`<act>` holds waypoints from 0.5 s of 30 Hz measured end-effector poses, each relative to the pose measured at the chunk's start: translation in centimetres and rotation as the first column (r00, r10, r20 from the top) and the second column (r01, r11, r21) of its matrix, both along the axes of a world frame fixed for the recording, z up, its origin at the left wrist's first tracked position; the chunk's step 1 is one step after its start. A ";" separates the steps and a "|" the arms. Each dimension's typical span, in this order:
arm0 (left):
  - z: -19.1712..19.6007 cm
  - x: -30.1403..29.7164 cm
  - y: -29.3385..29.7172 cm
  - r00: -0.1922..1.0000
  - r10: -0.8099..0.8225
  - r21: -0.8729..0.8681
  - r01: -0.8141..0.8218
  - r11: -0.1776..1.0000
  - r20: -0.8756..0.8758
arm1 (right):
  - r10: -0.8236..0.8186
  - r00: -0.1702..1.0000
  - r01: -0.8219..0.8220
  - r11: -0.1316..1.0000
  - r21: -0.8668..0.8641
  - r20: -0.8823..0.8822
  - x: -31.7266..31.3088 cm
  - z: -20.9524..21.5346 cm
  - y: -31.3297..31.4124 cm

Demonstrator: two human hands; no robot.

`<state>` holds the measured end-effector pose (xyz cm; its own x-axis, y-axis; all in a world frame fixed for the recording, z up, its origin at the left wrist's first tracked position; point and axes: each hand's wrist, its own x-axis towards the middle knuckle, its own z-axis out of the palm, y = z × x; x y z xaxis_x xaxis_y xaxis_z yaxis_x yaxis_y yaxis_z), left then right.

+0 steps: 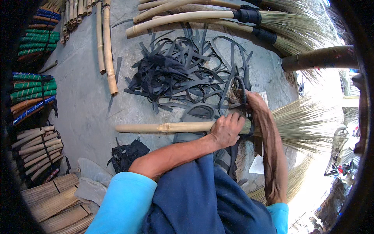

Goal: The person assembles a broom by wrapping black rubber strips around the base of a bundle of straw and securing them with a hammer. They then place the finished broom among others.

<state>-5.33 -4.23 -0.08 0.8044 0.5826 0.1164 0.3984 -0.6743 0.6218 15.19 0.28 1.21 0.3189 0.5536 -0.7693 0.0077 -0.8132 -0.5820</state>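
Bamboo, pale and knotted, forms the handle of the broom (171,127) that lies across the person's lap, its handle pointing left and its straw head fanning out to the right. The left hand (226,130) is curled over the handle just where it meets the straw, fingers pressed together around it. The right hand (253,102) sits just beyond, at the far side of the same joint, fingers closed on a black strip (243,87) that runs up toward the pile; how tightly it pinches cannot be told. A grey sandal (198,113) shows under the handle, near the left hand.

Farther off on the concrete floor (83,97) lies a tangled heap of black strips (183,74). Beyond it, finished brooms (233,17) rest with their handles to the left. Bare bamboo poles (107,50) lie to the far left, and bundles of handles wound in green and blue (33,87) are stacked along the left edge. A small dark rag (126,154) lies near the left elbow.
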 end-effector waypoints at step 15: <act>0.2 -0.3 2.8 0.998 0.061 -0.089 -0.060 0.994 0.016 | 0.462 0.548 -0.660 0.751 0.020 0.697 5.6 14.1 -6.6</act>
